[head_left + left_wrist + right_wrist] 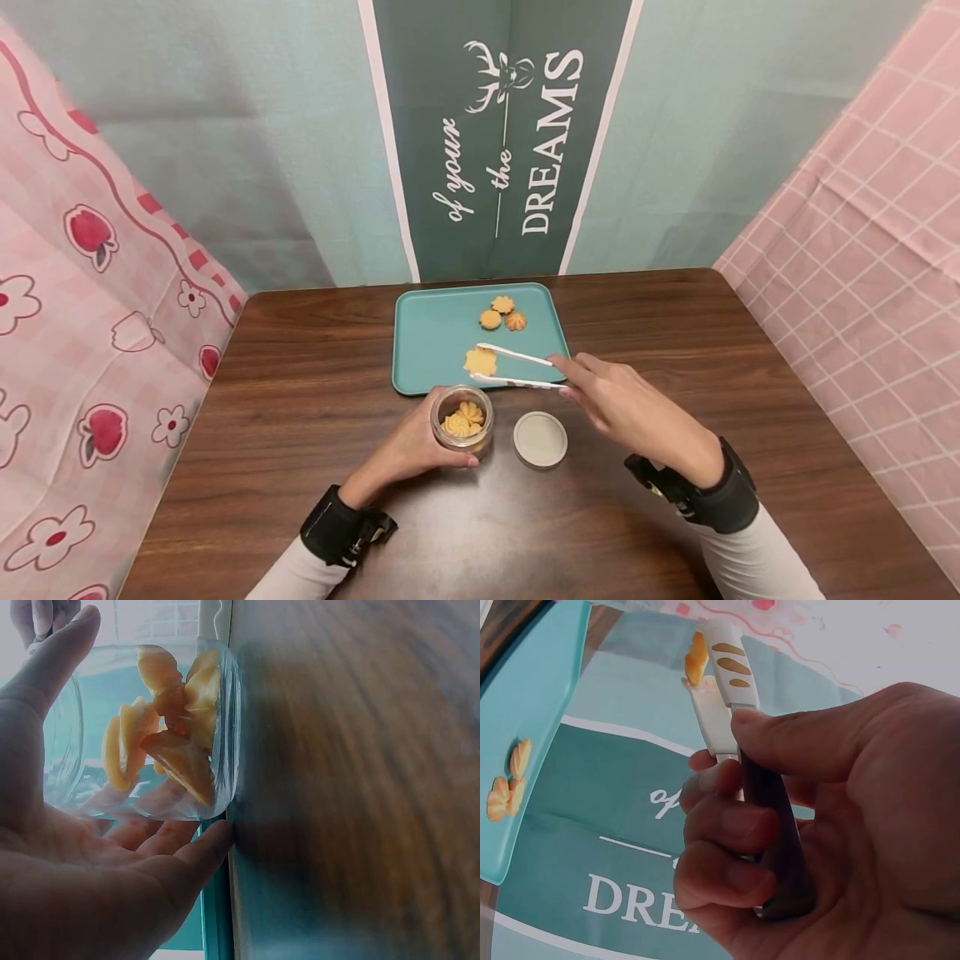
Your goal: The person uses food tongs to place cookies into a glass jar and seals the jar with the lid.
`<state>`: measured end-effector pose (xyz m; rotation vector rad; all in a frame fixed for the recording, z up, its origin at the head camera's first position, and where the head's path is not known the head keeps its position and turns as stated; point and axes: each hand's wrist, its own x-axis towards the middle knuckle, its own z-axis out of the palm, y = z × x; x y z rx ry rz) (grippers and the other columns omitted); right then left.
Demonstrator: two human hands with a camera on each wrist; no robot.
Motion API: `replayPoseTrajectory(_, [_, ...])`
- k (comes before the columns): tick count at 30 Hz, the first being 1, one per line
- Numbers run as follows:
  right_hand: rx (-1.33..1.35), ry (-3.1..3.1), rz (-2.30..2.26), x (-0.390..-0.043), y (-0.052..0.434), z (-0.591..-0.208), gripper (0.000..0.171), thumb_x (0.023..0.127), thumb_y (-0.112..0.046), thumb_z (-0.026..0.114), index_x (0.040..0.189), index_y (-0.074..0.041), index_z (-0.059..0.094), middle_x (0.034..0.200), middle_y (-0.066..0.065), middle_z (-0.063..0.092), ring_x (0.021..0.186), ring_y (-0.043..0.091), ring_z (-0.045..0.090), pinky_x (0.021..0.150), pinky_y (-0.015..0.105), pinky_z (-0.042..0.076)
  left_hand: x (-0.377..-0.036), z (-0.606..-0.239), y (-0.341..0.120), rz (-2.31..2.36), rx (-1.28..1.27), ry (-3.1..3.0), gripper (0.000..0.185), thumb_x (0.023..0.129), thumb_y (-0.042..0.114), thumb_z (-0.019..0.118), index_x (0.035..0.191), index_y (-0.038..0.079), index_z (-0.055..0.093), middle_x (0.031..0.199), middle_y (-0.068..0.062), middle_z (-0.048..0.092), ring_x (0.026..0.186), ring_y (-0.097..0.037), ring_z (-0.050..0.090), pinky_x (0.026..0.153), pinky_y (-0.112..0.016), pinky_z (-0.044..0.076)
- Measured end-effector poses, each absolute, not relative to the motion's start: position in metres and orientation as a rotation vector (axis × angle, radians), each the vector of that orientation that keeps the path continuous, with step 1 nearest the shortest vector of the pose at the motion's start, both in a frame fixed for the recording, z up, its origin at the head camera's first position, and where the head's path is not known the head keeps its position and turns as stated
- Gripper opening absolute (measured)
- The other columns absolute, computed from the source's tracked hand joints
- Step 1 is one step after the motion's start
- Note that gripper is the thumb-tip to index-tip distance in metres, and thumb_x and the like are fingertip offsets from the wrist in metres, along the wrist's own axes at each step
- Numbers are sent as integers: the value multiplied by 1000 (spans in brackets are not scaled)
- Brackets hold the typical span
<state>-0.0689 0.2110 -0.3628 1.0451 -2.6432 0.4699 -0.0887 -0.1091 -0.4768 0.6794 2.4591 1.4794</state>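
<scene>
— Where's the cookie (480,361)?
— Pinched in the tongs (517,367), above the tray's (427,333) near edge — the right hand (626,406) squeezes the tongs' handle, tips pointing left.
— And the jar (462,419)?
— Just below-left of the cookie, mouth up, left hand (408,446) curled round it; lid (540,439) beside it.

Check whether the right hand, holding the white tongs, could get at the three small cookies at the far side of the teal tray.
Probably yes. The right hand grips the white tongs, which pinch a square cookie; the three small cookies lie just beyond on the teal tray, with nothing between. The tongs would need emptying first.
</scene>
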Motion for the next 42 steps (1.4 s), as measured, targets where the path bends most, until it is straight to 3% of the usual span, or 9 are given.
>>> replayPoseTrajectory(18, [1148, -2692, 441, -59, 207, -359, 38, 97, -3, 75, 132, -5, 61, 85, -5, 50, 66, 5, 45, 60, 19, 44, -87, -478, -108, 1472, 659, 2445, 98, 66, 32, 103, 145, 7, 51, 140, -13, 66, 127, -28, 62, 113, -54, 46])
replayPoseTrajectory(24, [1159, -2738, 428, -58, 204, -361, 39, 97, -4, 75, 134, -5, 62, 83, -7, 50, 66, 4, 45, 60, 18, 44, -87, -478, -107, 1444, 633, 2485, 98, 65, 33, 103, 145, 10, 51, 132, -9, 69, 122, -25, 64, 108, -50, 50])
replayPoseTrajectory(42, [1177, -2761, 435, -55, 202, -361, 41, 98, -4, 73, 138, -4, 61, 86, -6, 52, 67, 3, 46, 61, 19, 45, -87, -475, -107, 1435, 633, 2489, 100, 64, 35, 103, 146, 10, 51, 130, -3, 68, 121, -21, 63, 107, -46, 50])
